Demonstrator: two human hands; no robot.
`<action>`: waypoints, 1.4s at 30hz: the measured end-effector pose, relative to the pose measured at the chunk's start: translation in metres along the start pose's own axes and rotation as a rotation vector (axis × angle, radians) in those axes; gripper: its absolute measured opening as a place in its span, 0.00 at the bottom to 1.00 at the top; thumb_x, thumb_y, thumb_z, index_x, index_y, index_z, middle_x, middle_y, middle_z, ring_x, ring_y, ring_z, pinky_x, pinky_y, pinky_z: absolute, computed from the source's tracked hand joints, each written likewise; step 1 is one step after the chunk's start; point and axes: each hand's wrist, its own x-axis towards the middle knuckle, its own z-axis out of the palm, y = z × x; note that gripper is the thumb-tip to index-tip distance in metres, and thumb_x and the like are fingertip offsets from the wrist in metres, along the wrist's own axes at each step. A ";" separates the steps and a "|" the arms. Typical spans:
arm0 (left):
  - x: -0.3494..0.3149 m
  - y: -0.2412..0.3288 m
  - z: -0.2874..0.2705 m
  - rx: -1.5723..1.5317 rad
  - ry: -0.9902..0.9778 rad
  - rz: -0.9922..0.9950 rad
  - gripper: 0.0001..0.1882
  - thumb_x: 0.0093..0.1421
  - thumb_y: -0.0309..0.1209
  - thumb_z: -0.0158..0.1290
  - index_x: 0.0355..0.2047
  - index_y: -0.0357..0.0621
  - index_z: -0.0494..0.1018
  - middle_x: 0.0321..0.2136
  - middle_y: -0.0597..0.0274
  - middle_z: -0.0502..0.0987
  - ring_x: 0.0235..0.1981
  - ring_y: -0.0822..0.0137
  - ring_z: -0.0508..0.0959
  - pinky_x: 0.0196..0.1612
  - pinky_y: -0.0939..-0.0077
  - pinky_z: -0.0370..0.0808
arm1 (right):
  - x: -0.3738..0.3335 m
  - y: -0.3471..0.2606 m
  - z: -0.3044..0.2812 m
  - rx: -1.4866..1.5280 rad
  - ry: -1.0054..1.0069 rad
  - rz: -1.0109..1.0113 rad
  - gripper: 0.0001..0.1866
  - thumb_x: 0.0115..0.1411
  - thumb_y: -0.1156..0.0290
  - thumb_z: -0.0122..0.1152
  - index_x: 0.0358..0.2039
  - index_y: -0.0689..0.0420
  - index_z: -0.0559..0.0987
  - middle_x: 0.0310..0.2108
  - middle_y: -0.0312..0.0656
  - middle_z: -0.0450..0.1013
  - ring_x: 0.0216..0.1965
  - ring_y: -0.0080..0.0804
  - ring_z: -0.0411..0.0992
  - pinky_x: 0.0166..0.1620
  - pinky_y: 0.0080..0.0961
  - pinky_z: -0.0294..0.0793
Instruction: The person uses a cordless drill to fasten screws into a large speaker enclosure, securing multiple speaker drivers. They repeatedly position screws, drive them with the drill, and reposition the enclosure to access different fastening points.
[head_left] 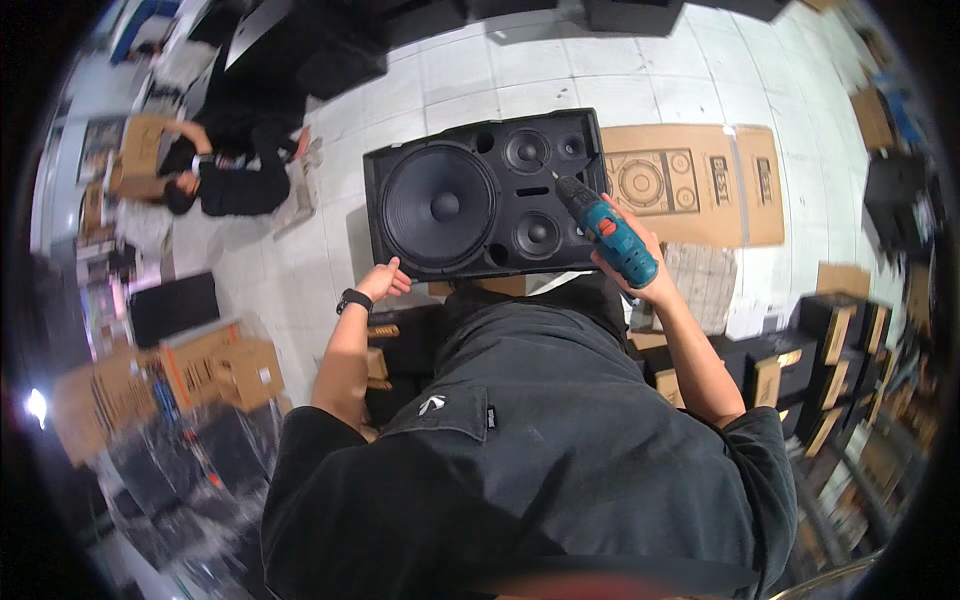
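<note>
A black loudspeaker cabinet (515,186) lies face up in front of me, with a big woofer (440,207) on its left and smaller round drivers on its right. My right hand (640,262) is closed round a teal and black cordless drill (620,243). The drill's bit points up and left over the cabinet's right half, near the upper small driver (527,151); whether the tip touches anything, I cannot tell. At the cabinet's near left edge is my left hand (384,280), fingers apart, one fingertip against the rim. A dark watch sits on that wrist.
A flattened cardboard box (700,185) lies right of the cabinet on the tiled floor. At the left, another person (240,185) in dark clothes is beside a carton (140,150). Cardboard boxes (245,375) stand lower left; black cabinets (800,350) are stacked at right.
</note>
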 end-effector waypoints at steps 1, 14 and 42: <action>0.026 0.010 -0.023 0.098 -0.050 -0.037 0.43 0.75 0.63 0.28 0.42 0.39 0.83 0.34 0.56 0.87 0.32 0.63 0.84 0.30 0.70 0.73 | -0.007 -0.003 0.020 -0.038 0.036 0.023 0.47 0.53 0.73 0.77 0.72 0.54 0.64 0.48 0.50 0.81 0.47 0.45 0.82 0.56 0.34 0.76; 0.304 0.159 0.025 0.479 -0.472 0.272 0.39 0.77 0.56 0.29 0.43 0.40 0.84 0.35 0.56 0.87 0.30 0.64 0.84 0.37 0.65 0.79 | -0.037 0.029 0.230 0.056 0.276 0.545 0.45 0.54 0.71 0.76 0.70 0.59 0.65 0.57 0.52 0.77 0.56 0.44 0.79 0.60 0.37 0.76; 0.421 0.172 0.090 0.415 -0.873 -0.205 0.39 0.67 0.63 0.31 0.38 0.42 0.80 0.38 0.63 0.86 0.35 0.66 0.88 0.24 0.85 0.68 | 0.072 0.204 0.344 0.083 0.284 0.850 0.49 0.54 0.72 0.79 0.72 0.57 0.62 0.47 0.46 0.83 0.46 0.28 0.82 0.54 0.29 0.79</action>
